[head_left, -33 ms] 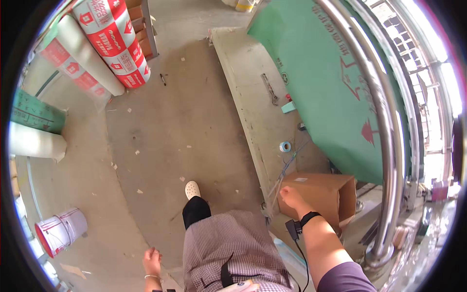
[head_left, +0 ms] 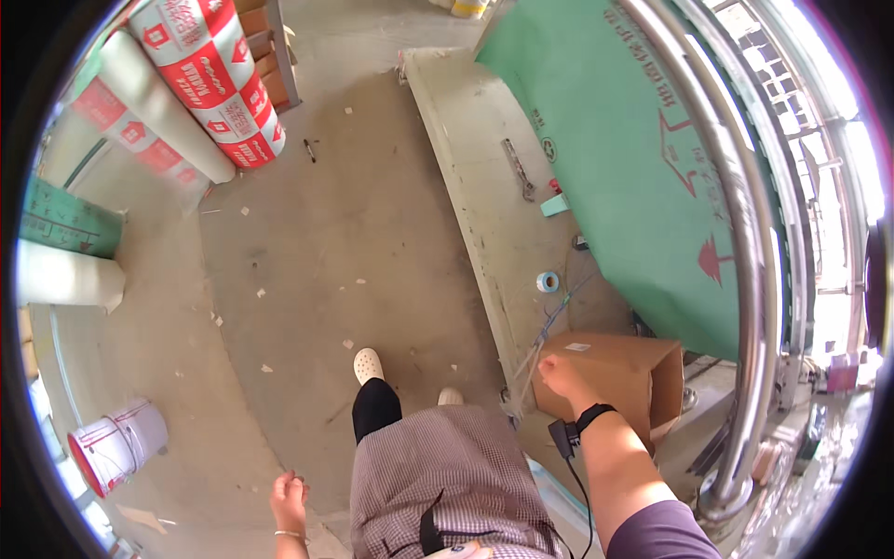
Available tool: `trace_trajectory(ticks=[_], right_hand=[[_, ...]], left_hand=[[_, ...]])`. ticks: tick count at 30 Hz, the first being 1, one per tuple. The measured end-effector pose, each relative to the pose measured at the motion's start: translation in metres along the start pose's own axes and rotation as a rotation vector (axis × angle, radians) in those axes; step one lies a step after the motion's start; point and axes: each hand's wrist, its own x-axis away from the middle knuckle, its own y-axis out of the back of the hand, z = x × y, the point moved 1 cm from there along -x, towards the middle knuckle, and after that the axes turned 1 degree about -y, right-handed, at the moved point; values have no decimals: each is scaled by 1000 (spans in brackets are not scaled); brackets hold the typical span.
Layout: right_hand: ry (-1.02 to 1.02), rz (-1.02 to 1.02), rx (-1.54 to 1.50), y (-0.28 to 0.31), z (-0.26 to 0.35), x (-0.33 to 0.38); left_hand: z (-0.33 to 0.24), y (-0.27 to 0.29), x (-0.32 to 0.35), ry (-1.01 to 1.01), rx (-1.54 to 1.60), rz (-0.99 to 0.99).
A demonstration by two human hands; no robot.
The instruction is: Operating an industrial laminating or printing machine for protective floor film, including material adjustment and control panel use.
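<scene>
Low on the left, my left hand (head_left: pixel 290 498) hangs over the floor, its fingers curled in with nothing seen in them. My right hand (head_left: pixel 564 376) is closed in front of an open cardboard box (head_left: pixel 619 352) on the right; no held thing shows, and I cannot tell whether it touches the box. Thin pale and blue cords (head_left: pixel 551 321) run beside that hand. Farther up the bench (head_left: pixel 452 140) are a light-blue tape roll (head_left: pixel 548 281), a teal block-like object (head_left: pixel 554 205) and an adjustable wrench (head_left: pixel 520 170).
A big green sheet (head_left: pixel 615 158) lies along the bench under a long metal roller (head_left: pixel 750 242). Red-and-white wrapped rolls (head_left: pixel 219 84) stand at the far left, with a white bucket (head_left: pixel 116 445) nearer. Paper scraps dot the floor (head_left: pixel 307 242).
A second pale shoe now shows at the front of the apron. The view has shifted very slightly; both hands keep nearly the same pose.
</scene>
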Motion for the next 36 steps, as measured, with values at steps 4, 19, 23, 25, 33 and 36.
trace_trajectory(ticks=[4, 19, 23, 25, 33, 36], right_hand=[[-46, -72, 36, 4, 13, -97], [-463, -321, 429, -30, -93, -403], [-460, -417, 365, -39, -114, -415], [-408, -458, 360, -41, -113, -409], [504, 152, -315, -69, 111, -263], [791, 410, -374, -60, 218, -154]], left_hand=[[-59, -38, -14, -26, -11, 80], [62, -100, -24, 677, -313, -144], [56, -119, -34, 647, -329, -142], [39, -131, -37, 558, -395, -124], [-46, -182, -84, 86, -475, 113], [-123, -217, -98, -79, -278, 249]])
